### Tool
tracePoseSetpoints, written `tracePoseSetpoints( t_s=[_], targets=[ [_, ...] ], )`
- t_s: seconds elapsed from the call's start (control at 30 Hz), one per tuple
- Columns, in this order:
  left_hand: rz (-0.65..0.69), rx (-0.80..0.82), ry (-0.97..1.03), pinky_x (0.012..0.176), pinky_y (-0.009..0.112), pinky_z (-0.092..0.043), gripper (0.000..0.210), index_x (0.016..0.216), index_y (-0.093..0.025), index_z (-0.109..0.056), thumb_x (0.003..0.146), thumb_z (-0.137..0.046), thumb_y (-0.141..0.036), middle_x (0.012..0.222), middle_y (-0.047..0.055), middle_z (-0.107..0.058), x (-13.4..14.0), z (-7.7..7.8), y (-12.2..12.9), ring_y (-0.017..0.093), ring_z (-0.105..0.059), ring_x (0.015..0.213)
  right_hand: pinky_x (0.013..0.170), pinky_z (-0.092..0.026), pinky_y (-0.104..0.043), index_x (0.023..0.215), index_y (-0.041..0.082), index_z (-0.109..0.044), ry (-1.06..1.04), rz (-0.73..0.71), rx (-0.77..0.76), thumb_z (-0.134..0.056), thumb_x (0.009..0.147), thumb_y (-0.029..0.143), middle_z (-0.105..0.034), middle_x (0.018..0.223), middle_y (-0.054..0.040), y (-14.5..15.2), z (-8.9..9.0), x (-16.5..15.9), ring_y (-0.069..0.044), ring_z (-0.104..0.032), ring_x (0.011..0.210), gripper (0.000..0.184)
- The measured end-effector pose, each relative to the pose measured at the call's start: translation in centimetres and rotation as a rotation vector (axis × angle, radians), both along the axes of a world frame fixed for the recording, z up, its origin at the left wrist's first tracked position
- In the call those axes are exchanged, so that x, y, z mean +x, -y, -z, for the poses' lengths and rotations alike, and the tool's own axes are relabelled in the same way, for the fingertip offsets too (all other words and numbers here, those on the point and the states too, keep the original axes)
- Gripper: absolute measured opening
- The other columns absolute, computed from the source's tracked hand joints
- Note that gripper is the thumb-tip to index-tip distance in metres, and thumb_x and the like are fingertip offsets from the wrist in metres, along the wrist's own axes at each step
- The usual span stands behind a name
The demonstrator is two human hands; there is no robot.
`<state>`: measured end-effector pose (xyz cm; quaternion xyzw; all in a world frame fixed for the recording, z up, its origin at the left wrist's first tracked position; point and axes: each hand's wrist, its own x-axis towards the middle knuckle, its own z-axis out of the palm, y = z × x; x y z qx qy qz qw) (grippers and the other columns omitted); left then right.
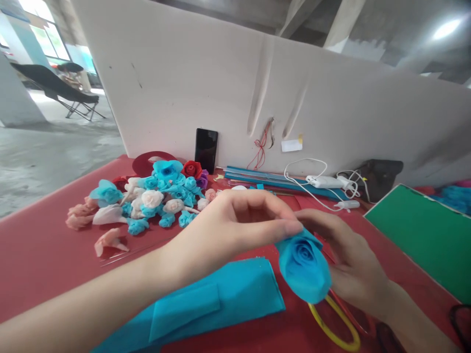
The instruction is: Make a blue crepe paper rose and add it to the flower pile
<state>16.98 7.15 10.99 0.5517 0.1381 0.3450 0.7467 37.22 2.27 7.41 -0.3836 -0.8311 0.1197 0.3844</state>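
A blue crepe paper rose (304,267) with a tight spiral centre hangs between my hands, its open face toward me. My left hand (250,218) pinches the rose's upper edge between thumb and forefinger. Behind and to the right of the flower, my right hand (351,255) curls around it, its fingertips partly hidden by the petals. Below lies folded blue crepe paper (250,289), with a smaller folded strip (186,311) on top. Scissors with a yellow handle loop (336,333) rest under my right hand.
Blue, white, pink and red paper flowers (162,196) are heaped at the back left of the red table (44,260). A phone (206,149) leans on the white panel. A white power strip with cables (324,182) lies behind; a green board (423,235) is at right.
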Motion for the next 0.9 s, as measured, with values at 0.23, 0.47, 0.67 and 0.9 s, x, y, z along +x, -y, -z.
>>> tracePoseSetpoints(
  t_s=[0.23, 0.47, 0.67, 0.9],
  targets=[
    [0.044, 0.039, 0.009, 0.062, 0.003, -0.045, 0.011, 0.076, -0.018, -0.068, 0.085, -0.062, -0.016, 0.069, -0.009, -0.067, -0.2, 0.4, -0.4, 0.0, -0.061, 0.07, 0.073, -0.05, -0.021, 0.126, 0.036, -0.045, 0.069, -0.055, -0.069, -0.046, 0.094, 0.02, -0.062, 0.111, 0.0032, -0.1, -0.8, -0.2, -0.013, -0.062, 0.089, 0.036],
    [-0.075, 0.223, -0.221, 0.079, 0.01, -0.044, 0.018, 0.075, -0.026, -0.072, 0.084, -0.061, -0.037, 0.078, -0.008, -0.067, -0.9, 0.1, -0.5, 0.008, -0.059, 0.083, 0.066, -0.048, -0.026, 0.111, 0.015, -0.048, 0.377, 0.023, 0.31, -0.028, 0.101, 0.022, -0.065, 0.087, -0.0056, 0.5, -2.1, -0.5, -0.016, -0.061, 0.076, 0.024],
    [-0.078, 0.475, -0.485, 0.075, 0.016, -0.041, 0.013, 0.077, -0.025, -0.067, 0.084, -0.058, -0.032, 0.079, -0.007, -0.063, -1.3, -1.5, 0.2, 0.009, -0.056, 0.079, 0.06, -0.043, -0.027, 0.105, 0.017, -0.05, 0.437, 0.087, 0.248, -0.026, 0.1, 0.019, -0.062, 0.082, -0.0014, 1.6, -2.5, -0.8, -0.015, -0.058, 0.07, 0.024],
    [-0.136, 0.871, -0.672, 0.075, 0.021, -0.041, 0.011, 0.08, -0.027, -0.056, 0.076, -0.066, -0.029, 0.084, -0.008, -0.058, -1.3, -0.6, 0.5, 0.011, -0.052, 0.08, 0.054, -0.037, -0.029, 0.09, 0.022, -0.055, 0.497, 0.146, 0.005, -0.037, 0.085, 0.005, -0.063, 0.087, -0.0016, 2.6, -1.3, -0.6, -0.019, -0.058, 0.07, 0.025]
  ],
)
